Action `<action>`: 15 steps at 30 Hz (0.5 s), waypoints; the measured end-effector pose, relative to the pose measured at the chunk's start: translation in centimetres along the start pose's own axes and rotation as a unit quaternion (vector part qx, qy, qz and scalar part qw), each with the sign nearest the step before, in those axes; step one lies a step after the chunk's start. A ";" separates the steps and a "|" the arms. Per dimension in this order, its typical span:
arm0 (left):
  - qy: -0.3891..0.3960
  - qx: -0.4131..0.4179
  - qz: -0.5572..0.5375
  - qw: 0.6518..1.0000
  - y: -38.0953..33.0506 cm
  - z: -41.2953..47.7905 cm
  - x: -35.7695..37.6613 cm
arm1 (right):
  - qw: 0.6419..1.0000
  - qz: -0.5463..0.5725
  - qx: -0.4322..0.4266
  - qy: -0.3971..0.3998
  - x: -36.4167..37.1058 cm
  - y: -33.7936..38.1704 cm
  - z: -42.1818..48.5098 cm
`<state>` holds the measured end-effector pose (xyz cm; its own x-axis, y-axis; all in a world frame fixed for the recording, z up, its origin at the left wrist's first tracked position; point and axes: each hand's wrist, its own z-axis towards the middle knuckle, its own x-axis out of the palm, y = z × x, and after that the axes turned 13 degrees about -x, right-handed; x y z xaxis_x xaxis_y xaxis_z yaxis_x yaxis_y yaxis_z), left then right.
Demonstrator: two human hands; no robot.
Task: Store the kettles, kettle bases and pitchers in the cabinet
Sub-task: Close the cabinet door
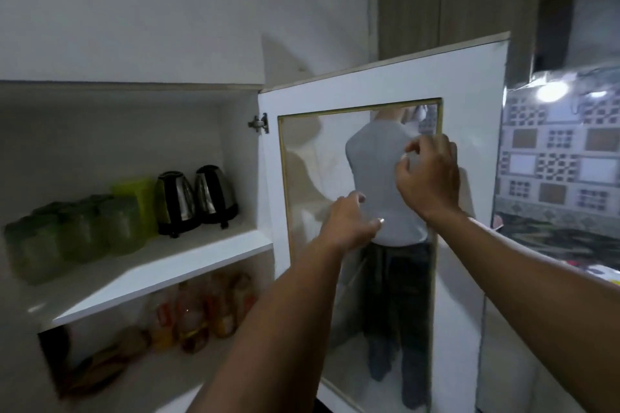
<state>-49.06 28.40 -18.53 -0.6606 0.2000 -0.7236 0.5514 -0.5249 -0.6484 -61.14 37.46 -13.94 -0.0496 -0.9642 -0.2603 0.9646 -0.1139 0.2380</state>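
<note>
Two steel kettles (196, 199) with black bases stand side by side on the upper shelf (161, 275) of the white cabinet, near its right wall. Left of them sit several green pitchers (84, 231), packed in a row, with a lighter green one behind. The cabinet door (385, 84) with a glass pane stands open to the right. My left hand (349, 223) reaches toward the pane, fingers loosely spread and holding nothing. My right hand (429, 174) is higher, in front of the glass near the door's outer frame, fingers curled with nothing visible in them.
The lower shelf holds several bottles and jars (201, 312) and bagged goods at the left. The glass reflects a person in a grey shirt. A patterned tile wall (557, 161) and a dark countertop (553, 238) lie to the right of the door.
</note>
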 end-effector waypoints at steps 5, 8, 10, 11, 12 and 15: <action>-0.060 0.081 0.053 0.993 -7.1 -0.6 7.0 | 0.988 -0.084 -0.019 -0.129 -3.6 -5.8 1.0; -0.077 0.124 0.090 0.985 -9.1 -1.5 9.6 | 0.985 -0.063 0.029 -0.159 -4.1 -7.0 1.2; -0.108 0.132 0.092 0.981 -9.5 -1.9 10.6 | 0.987 0.029 0.059 -0.144 -4.3 -7.8 1.2; -0.119 0.140 0.090 0.979 -9.5 -2.0 10.9 | 0.985 0.091 0.065 -0.132 -4.4 -8.2 1.1; -0.126 0.147 0.088 0.977 -9.5 -2.2 11.1 | 0.981 0.137 0.069 -0.123 -4.7 -8.6 1.1; -0.140 0.153 0.079 0.975 -9.4 -3.3 11.1 | 0.979 0.134 0.054 -0.143 -5.8 -9.1 0.9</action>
<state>-59.94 38.24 -21.28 -0.7165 -0.1151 -0.6880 0.5085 -0.7613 -0.4022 -69.87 43.89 -13.77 0.1159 -0.9889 0.0935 0.9206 0.1423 0.3638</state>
